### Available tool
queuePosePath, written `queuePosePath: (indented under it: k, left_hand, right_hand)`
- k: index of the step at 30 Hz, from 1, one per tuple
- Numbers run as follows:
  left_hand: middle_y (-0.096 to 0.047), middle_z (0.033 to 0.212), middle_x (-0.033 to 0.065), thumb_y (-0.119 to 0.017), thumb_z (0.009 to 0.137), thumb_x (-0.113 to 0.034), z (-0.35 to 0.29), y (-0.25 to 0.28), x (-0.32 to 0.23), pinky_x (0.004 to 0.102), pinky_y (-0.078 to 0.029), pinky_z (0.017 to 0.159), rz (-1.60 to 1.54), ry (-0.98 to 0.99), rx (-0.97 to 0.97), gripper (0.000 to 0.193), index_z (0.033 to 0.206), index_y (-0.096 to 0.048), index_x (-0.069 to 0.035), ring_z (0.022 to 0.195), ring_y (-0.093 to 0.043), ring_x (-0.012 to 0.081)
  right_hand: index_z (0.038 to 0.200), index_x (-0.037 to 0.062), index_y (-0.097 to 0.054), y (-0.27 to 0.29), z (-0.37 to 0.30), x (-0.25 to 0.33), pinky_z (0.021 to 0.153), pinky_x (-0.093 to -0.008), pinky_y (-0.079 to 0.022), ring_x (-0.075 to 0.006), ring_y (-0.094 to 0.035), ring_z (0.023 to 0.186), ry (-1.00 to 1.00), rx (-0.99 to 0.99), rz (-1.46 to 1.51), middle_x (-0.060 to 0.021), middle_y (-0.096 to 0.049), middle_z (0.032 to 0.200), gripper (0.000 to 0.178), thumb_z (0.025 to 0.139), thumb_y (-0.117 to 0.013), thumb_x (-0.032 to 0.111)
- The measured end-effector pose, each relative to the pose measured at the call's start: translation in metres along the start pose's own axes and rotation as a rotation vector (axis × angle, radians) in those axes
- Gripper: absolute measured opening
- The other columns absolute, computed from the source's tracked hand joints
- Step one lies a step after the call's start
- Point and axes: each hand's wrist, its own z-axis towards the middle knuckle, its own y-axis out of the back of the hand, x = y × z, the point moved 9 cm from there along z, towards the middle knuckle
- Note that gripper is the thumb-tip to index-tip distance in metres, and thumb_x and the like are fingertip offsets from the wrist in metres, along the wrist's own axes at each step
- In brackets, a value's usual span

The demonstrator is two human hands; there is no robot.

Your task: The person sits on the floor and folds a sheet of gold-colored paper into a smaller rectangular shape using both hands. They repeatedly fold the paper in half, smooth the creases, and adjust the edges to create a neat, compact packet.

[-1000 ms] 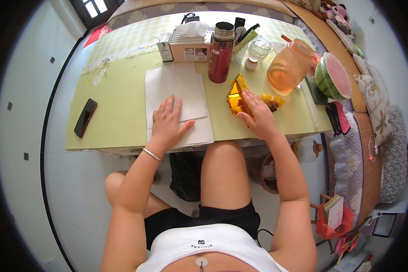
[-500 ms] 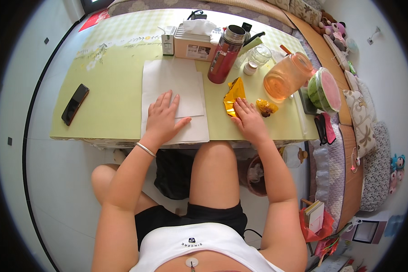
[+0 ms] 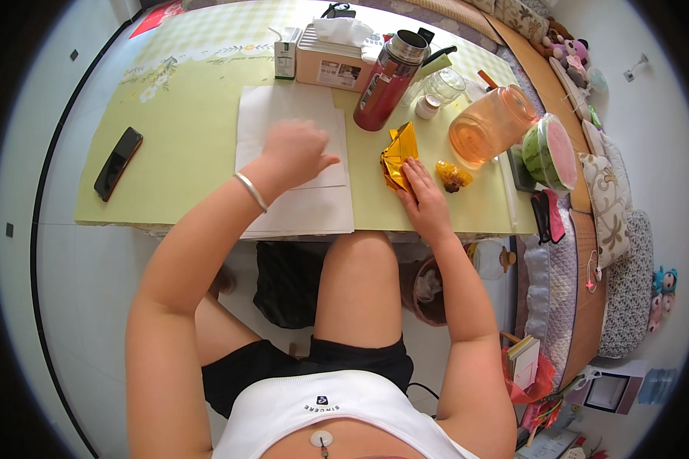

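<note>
My right hand [image 3: 424, 200] lies with outstretched fingers on the right edge of a creased gold foil wrapper [image 3: 400, 157], pressing it to the table. Just right of that hand sits a small crumpled gold wrapper [image 3: 453, 176] with something dark brown at its lower end. My left hand [image 3: 297, 155], with a silver bangle at the wrist, hovers over two overlapping sheets of white paper [image 3: 314, 210]. Its fingers look curled in but are smeared by motion, and nothing shows in them.
Behind the foil stand a red thermos [image 3: 383, 88] without a lid, a tissue box [image 3: 329, 61], a drink carton [image 3: 285, 60] and a small jar [image 3: 428, 106]. An orange-tinted jar [image 3: 475, 130] and a cut watermelon [image 3: 540, 161] are at right; a phone [image 3: 119, 164] lies at left.
My left hand has lifted off the paper and moved slightly up and right, its fingers drawing in. My right hand stays on the gold foil, which is a little more upright.
</note>
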Motion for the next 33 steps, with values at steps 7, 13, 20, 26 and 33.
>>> queuePosePath:
  k: [7, 13, 20, 26, 33]
  left_hand:
    - [-0.042, 0.158, 0.0185, -0.067, 0.094, -0.029, 0.031, -0.028, -0.091, 0.0385, -0.034, 0.12, -0.033, -0.646, -0.39, 0.069, 0.152, -0.042, -0.001, 0.145, -0.041, 0.0304]
    - [-0.04, 0.159, 0.0218, -0.071, 0.091, -0.022, 0.056, -0.048, -0.077, 0.0397, -0.031, 0.123, -0.303, -0.443, -0.372, 0.079, 0.156, -0.033, 0.003, 0.148, -0.038, 0.0347]
    - [-0.061, 0.135, 0.0196, -0.08, 0.081, -0.02, 0.058, -0.037, -0.054, 0.0441, -0.045, 0.109, -0.498, -0.306, -0.356, 0.085, 0.153, -0.038, 0.001, 0.126, -0.055, 0.0388]
    - [-0.065, 0.127, 0.0185, -0.082, 0.078, -0.023, 0.06, -0.037, -0.056, 0.0422, -0.047, 0.106, -0.413, -0.281, -0.427, 0.081, 0.147, -0.046, -0.001, 0.123, -0.057, 0.0352]
    - [-0.047, 0.154, 0.0178, -0.079, 0.084, -0.027, 0.054, -0.042, -0.065, 0.0405, -0.047, 0.108, -0.496, -0.385, -0.337, 0.083, 0.153, -0.041, -0.002, 0.132, -0.055, 0.0345]
  right_hand:
    - [0.146, 0.0029, -0.053, -0.001, 0.002, -0.003, 0.117, -0.0404, -0.038, -0.0332, -0.045, 0.145, -0.032, -0.007, 0.042, -0.0182, -0.051, 0.152, 0.051, 0.098, -0.066, 0.015]
    - [0.145, 0.0027, -0.054, 0.005, 0.001, -0.008, 0.117, -0.0426, -0.039, -0.0369, -0.044, 0.144, -0.072, -0.058, 0.098, -0.0211, -0.047, 0.155, 0.057, 0.094, -0.071, 0.021]
    - [0.134, 0.0015, -0.062, 0.01, 0.01, -0.025, 0.117, -0.041, -0.038, -0.037, -0.043, 0.146, -0.19, 0.005, 0.37, -0.0271, -0.04, 0.159, 0.056, 0.086, -0.08, 0.023]
    - [0.134, 0.0003, -0.061, 0.003, 0.016, -0.027, 0.118, -0.0384, -0.038, -0.0339, -0.041, 0.148, -0.167, 0.081, 0.474, -0.026, -0.038, 0.16, 0.057, 0.084, -0.081, 0.018]
    - [0.139, -0.0002, -0.057, 0.006, 0.015, -0.03, 0.118, -0.0376, -0.037, -0.0324, -0.043, 0.146, -0.227, 0.044, 0.512, -0.0238, -0.042, 0.158, 0.065, 0.082, -0.083, 0.018]
